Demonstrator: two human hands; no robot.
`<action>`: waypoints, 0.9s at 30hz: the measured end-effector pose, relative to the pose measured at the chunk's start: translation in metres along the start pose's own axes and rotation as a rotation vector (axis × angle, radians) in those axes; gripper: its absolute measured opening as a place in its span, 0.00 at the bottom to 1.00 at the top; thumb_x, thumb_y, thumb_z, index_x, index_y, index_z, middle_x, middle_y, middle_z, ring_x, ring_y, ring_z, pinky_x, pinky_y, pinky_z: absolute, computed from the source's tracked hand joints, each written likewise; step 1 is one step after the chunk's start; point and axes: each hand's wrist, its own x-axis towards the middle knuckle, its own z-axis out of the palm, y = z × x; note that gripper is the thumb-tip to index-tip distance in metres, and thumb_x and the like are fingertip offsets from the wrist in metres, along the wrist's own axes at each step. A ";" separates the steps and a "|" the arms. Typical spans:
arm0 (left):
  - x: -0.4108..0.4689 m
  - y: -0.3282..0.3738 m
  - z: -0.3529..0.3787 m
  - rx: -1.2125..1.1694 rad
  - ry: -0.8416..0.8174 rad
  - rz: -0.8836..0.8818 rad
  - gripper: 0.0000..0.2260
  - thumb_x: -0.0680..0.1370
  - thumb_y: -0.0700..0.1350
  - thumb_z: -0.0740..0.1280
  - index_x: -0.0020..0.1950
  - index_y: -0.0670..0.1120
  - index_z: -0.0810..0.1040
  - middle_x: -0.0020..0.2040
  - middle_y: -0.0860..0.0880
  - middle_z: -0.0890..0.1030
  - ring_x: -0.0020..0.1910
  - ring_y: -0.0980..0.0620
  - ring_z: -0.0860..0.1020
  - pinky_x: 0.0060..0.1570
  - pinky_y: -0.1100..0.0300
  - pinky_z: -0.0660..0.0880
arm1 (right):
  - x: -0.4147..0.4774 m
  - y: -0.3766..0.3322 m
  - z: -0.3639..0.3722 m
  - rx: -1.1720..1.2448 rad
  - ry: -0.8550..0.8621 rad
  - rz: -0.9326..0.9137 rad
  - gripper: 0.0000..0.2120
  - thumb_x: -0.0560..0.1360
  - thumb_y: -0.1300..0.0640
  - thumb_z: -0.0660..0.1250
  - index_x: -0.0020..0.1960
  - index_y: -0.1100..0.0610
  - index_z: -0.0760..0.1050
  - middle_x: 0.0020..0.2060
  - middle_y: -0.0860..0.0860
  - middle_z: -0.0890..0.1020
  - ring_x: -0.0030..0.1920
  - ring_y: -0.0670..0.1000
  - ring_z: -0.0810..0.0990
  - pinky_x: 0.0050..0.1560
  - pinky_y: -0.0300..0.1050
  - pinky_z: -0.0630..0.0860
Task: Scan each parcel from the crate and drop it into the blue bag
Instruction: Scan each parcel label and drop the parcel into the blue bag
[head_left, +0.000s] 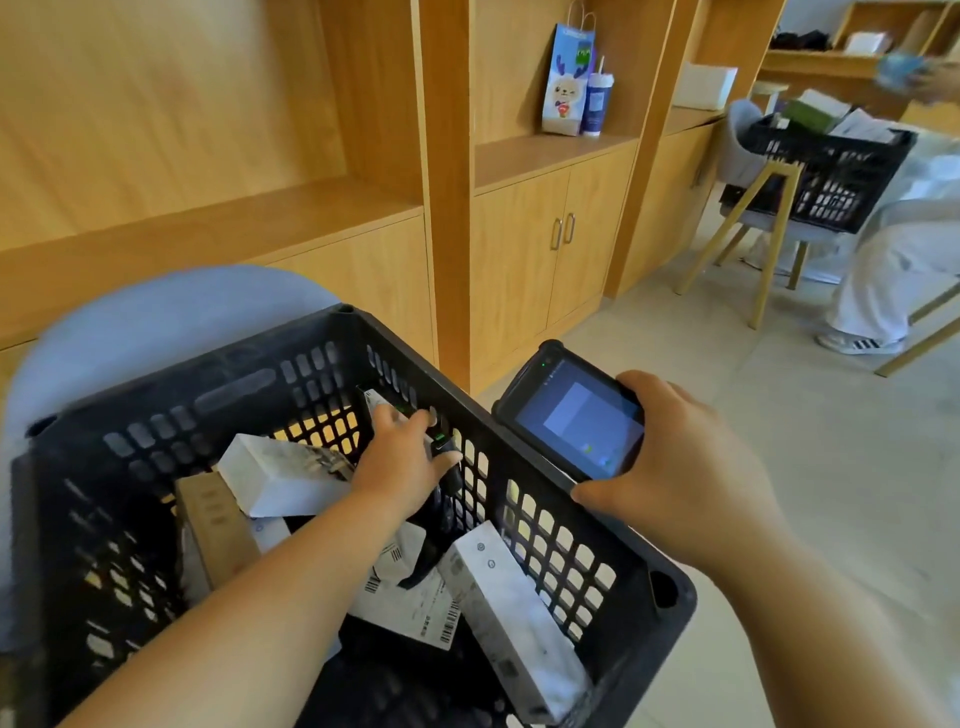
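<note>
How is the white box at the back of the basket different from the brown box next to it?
The white box is pale, lies slanted on top of the pile and shows a long face. The brown box is cardboard-coloured, sits lower and is partly tucked under the white box. Both are long boxes inside the black crate, and neither hand holds them.

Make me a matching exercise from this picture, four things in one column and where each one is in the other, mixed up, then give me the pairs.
Things:
1. handheld scanner
2. gift bag
3. long white box
4. left hand

Places:
A. on an open shelf of the wooden wall unit
B. lying along the near right side inside the black crate
C. held in the right hand, outside the crate's right wall
D. reaching in, on a small dark parcel at the crate's far side

Pairs: 1-C, 2-A, 3-B, 4-D
</note>
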 end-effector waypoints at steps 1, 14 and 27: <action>-0.001 0.000 0.001 -0.014 0.008 -0.021 0.22 0.75 0.55 0.69 0.65 0.48 0.70 0.66 0.44 0.61 0.53 0.44 0.75 0.49 0.53 0.75 | 0.000 0.001 0.000 0.001 -0.002 0.004 0.38 0.57 0.45 0.76 0.63 0.49 0.65 0.44 0.44 0.71 0.43 0.51 0.73 0.40 0.46 0.71; -0.031 0.004 -0.019 -0.240 -0.040 -0.217 0.07 0.75 0.50 0.72 0.47 0.48 0.78 0.59 0.43 0.73 0.53 0.47 0.75 0.51 0.59 0.72 | -0.037 -0.006 -0.023 0.021 -0.019 0.037 0.41 0.57 0.44 0.76 0.65 0.49 0.64 0.45 0.44 0.71 0.45 0.51 0.73 0.39 0.46 0.72; -0.084 -0.012 -0.097 -0.376 0.283 -0.220 0.22 0.76 0.38 0.68 0.69 0.44 0.71 0.59 0.42 0.79 0.48 0.48 0.77 0.43 0.60 0.72 | -0.076 -0.022 -0.050 0.086 0.020 0.035 0.37 0.56 0.46 0.75 0.62 0.48 0.65 0.42 0.43 0.70 0.37 0.50 0.74 0.32 0.51 0.79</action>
